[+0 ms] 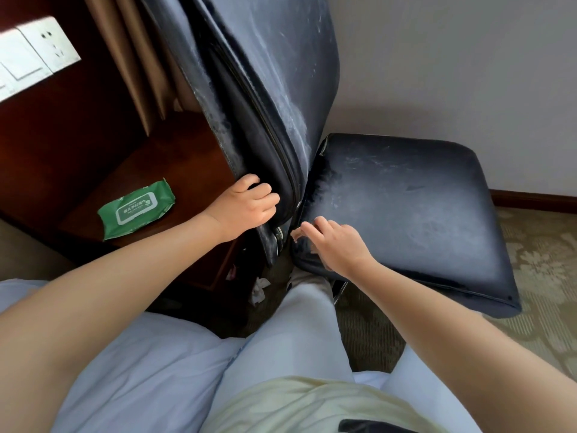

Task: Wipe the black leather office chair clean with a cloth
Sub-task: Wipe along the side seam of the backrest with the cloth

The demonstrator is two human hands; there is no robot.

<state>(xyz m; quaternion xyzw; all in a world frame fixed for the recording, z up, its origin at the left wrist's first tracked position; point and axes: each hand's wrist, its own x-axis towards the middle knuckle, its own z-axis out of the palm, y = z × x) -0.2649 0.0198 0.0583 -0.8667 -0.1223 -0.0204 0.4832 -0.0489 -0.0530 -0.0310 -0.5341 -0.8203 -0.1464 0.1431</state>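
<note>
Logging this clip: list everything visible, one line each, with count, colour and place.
chair backrest: one, black, dusty, upper centre
chair seat: one, black, streaked, right
wet wipes pack: one, green, on the wooden desk
socket panel: white, upper left wall
curtain: tan, behind the desk
crumpled tissue: white, floor under the desk
carpet: patterned beige, right
left hand: grips the backrest's lower edge
right hand: fingers extended at the seat's near corner; no cloth visible
</note>
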